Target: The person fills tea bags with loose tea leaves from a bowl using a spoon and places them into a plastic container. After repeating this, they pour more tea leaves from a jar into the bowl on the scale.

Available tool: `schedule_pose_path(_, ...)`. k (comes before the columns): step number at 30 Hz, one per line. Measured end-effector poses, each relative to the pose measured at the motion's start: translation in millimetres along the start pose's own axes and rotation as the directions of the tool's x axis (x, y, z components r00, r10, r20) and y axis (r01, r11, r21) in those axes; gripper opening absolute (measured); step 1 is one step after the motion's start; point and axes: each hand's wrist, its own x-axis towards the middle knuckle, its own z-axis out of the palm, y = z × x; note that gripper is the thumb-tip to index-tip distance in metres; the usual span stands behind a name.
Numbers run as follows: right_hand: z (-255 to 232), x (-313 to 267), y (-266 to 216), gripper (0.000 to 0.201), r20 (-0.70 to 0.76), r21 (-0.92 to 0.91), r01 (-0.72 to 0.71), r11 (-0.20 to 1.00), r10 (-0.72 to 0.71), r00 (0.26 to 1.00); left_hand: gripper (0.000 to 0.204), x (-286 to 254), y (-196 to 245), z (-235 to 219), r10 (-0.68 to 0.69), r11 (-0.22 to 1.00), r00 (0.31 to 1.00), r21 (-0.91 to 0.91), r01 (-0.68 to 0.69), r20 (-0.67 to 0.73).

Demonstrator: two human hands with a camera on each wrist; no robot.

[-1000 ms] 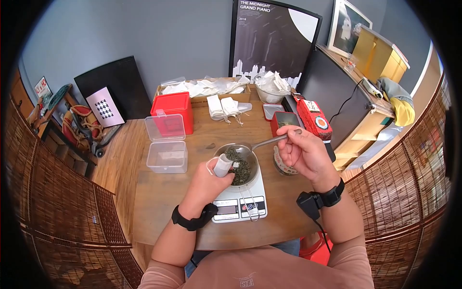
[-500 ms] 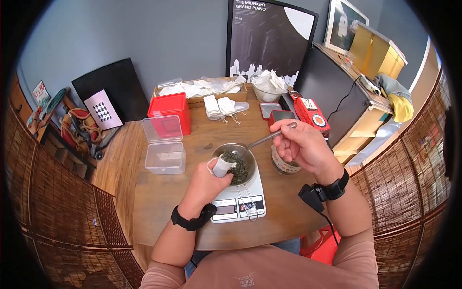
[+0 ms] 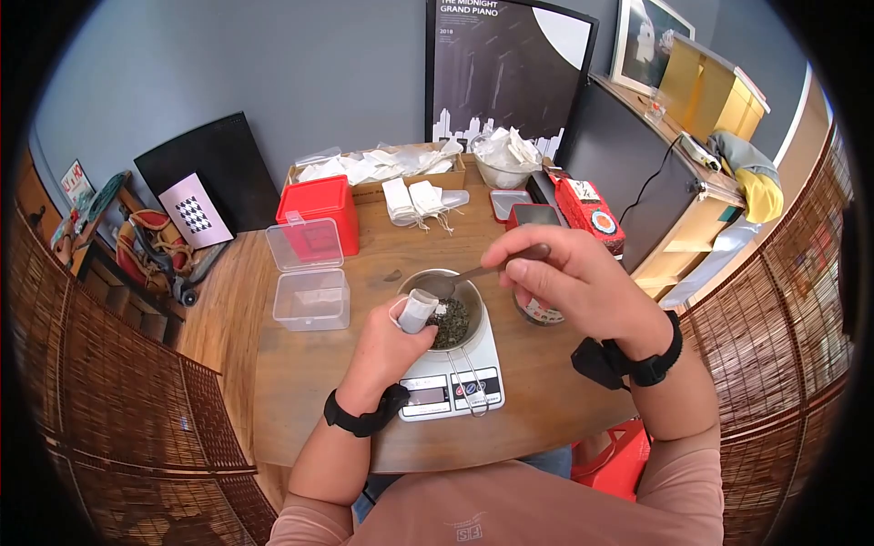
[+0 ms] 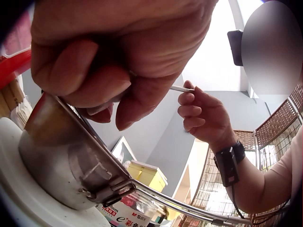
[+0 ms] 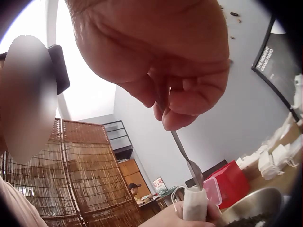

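My left hand (image 3: 385, 344) grips a small white drawstring pouch (image 3: 418, 311), mouth up, over the near left side of a metal pan (image 3: 480, 320). Dark dried leaves (image 3: 452, 326) lie in the pan, which sits on a white kitchen scale (image 3: 492, 364). Between thumb and fingers, my right hand (image 3: 583, 282) pinches the handle of a metal spoon (image 3: 478, 273). Seen from the right wrist, the spoon's bowl (image 5: 196, 174) points down at the pouch's open mouth, its tip at the rim. The pan's wire handle (image 4: 189, 204) extends toward my body.
Left of the scale stands an open clear plastic box (image 3: 311, 300), with a red box (image 3: 332, 209) behind. White pouches (image 3: 414, 200) lie farther back, before a cardboard tray (image 3: 369, 188) of more. A round container (image 3: 539, 314) sits beneath my right hand.
My right hand has moved left and nearer, tipping the spoon. The spoon's bowl has gone from over the leaves to the pouch's mouth. My left hand stays nearly still.
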Motion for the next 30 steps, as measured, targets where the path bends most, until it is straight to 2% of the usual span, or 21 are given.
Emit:
schedule_pose_path(2,1,-4,-2,0.017,-0.015,-0.102,0.048,0.994,-0.050,0.999,0.020,0,0,0,-0.003,1.000,1.000,0.000,0.003,-0.006)
schedule_pose_path(6,-2,-7,6,0.017,-0.125,-0.012,0.050,0.999,-0.051,0.991,0.018,0,-5,-2,-0.008,1.000,0.999,-0.017,0.007,-0.053)
schedule_pose_path(8,-3,-3,28,0.017,-0.213,0.076,-0.073,0.994,0.087,0.973,0.016,1,-7,-4,0.006,0.999,0.996,-0.048,-0.010,-0.084)
schedule_pose_path(10,0,1,63,0.019,-0.146,0.028,-0.066,0.997,0.069,0.987,0.014,2,-7,-7,0.021,0.997,0.993,-0.077,-0.030,-0.115)
schedule_pose_path(11,3,0,74,0.018,-0.173,0.017,-0.098,0.995,0.100,0.980,0.012,3,-6,-9,0.000,0.997,0.992,-0.083,-0.011,-0.126)
schedule_pose_path(15,17,1,95,0.019,-0.237,-0.035,-0.140,0.989,0.128,0.963,0.011,4,-10,-13,-0.010,0.997,0.992,-0.073,0.000,-0.128)
schedule_pose_path(18,21,2,105,0.020,-0.226,-0.078,-0.139,0.987,0.118,0.967,0.013,4,-10,-12,-0.009,0.997,0.987,-0.078,-0.003,-0.162)
schedule_pose_path(22,22,4,120,0.021,-0.205,-0.065,-0.107,0.992,0.092,0.975,0.015,5,-9,-13,-0.007,0.997,0.991,-0.071,-0.002,-0.133)
schedule_pose_path(24,23,5,122,0.021,-0.193,0.091,-0.164,0.982,0.179,0.965,0.018,4,-6,-13,-0.026,0.998,0.992,-0.064,0.018,-0.123)
schedule_pose_path(25,24,6,124,0.021,-0.194,0.092,-0.164,0.982,0.179,0.964,0.018,4,-6,-13,-0.026,0.998,0.992,-0.063,0.019,-0.122)
schedule_pose_path(27,25,7,129,0.021,-0.158,0.298,-0.184,0.937,0.239,0.958,0.018,4,-7,-15,-0.032,0.998,0.992,-0.064,0.024,-0.126)
schedule_pose_path(28,26,7,129,0.021,-0.166,0.294,-0.181,0.938,0.237,0.957,0.018,5,-7,-15,-0.026,0.998,0.992,-0.066,0.018,-0.122)
schedule_pose_path(30,27,7,129,0.022,-0.151,0.412,-0.235,0.880,0.320,0.935,0.016,6,-9,-17,-0.043,0.999,0.987,-0.024,0.040,-0.157)
